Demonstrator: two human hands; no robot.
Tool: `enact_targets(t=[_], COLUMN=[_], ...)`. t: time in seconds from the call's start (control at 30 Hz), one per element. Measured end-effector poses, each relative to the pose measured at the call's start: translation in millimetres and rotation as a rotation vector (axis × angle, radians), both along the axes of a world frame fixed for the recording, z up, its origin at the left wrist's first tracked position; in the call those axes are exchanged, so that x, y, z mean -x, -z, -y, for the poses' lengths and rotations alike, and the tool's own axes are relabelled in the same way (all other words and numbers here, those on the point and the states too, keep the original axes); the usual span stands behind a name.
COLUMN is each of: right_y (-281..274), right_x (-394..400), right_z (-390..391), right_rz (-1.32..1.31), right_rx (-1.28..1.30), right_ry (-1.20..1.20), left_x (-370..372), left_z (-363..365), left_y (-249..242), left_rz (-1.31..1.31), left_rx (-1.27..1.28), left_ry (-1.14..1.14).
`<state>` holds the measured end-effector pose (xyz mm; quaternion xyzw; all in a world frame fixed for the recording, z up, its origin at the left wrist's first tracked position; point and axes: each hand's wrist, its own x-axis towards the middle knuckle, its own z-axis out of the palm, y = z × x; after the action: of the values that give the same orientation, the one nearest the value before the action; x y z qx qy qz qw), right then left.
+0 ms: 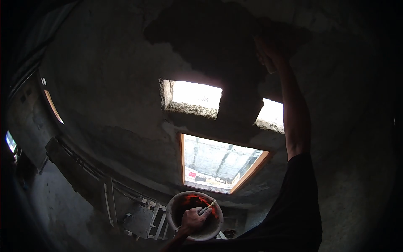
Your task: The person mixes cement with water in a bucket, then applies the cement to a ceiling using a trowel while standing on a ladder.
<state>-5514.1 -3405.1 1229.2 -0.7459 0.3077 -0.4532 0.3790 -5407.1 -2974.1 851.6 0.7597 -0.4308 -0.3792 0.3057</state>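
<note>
My left hand (193, 219) is closed around the handle (205, 208) that crosses the mouth of a round bucket (173, 206). Red-orange light shows on the bucket's inner wall; its contents are too dark to make out. High up at the wall, my right hand (268, 50) grips a trowel by its handle (270, 67), whose end sticks out below the fist. Shadow hides the trowel's blade. Around that hand spreads a dark, wet-looking patch of mortar (210, 33) on the grey wall (113, 80).
Two rough-edged openings (191, 111) let in bright light below the patch. Under them is a wood-framed window (183, 161). At lower left stand a long board (75, 168) and slatted wooden pieces (157, 220).
</note>
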Motion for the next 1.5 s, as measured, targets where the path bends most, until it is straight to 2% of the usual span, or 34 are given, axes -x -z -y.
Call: enact_targets(t=[0.07,0.37,0.5,0.57,0.6,0.63,0.67,0.7,0.87,1.0,1.17,1.2,1.27,1.4,1.5], right_y=[6,31,57,70,75,78,78,77,67,26,-5,-1,7,17,21], right_x=[5,18,29,32,32,30,26,22,5,-21,-57,-64,-79,-104,-107], right_z=[-15,22,0,-14,-23,-33,-41,-47,-36,-34,-22,-21,-19,1,0], right_rz=[0.030,-0.006,-0.183,0.051,0.047,0.110,0.173,0.168,0.086,0.105,0.111,0.111,0.099,0.056,0.067], right_rx=[0.156,-0.037,0.110,-0.011,-0.014,-0.120,-0.227,-0.229,-0.010,0.038,0.294,0.292,0.232,0.237,0.148], right_ry=[-0.093,-0.064,0.054,-0.100,-0.098,-0.076,-0.054,-0.051,-0.157,-0.073,-0.080,-0.084,0.053,0.045,0.041], left_x=[0,-3,-2,-3,-2,-2,-3,-2,-2,-2,0,-1,-2,-3,-3], left_z=[-3,-8,-11,-11,-12,-12,-11,-11,-11,-11,-10,-10,-10,-11,-10], left_y=[-3,0,-1,-2,-2,-1,0,2,6,-3,3,4,4,6,13], left_rz=[-0.005,0.009,-0.032,-0.045,-0.058,-0.061,-0.061,-0.063,-0.046,-0.076,-0.042,-0.051,-0.058,-0.050,-0.045], left_rx=[0.001,-0.018,-0.025,-0.025,-0.030,-0.032,-0.033,-0.035,-0.030,-0.044,0.015,0.006,-0.006,-0.025,-0.031], left_ry=[-0.016,-0.033,-0.018,-0.006,0.007,0.010,0.016,0.022,0.033,0.046,0.015,0.009,-0.001,-0.021,-0.025])
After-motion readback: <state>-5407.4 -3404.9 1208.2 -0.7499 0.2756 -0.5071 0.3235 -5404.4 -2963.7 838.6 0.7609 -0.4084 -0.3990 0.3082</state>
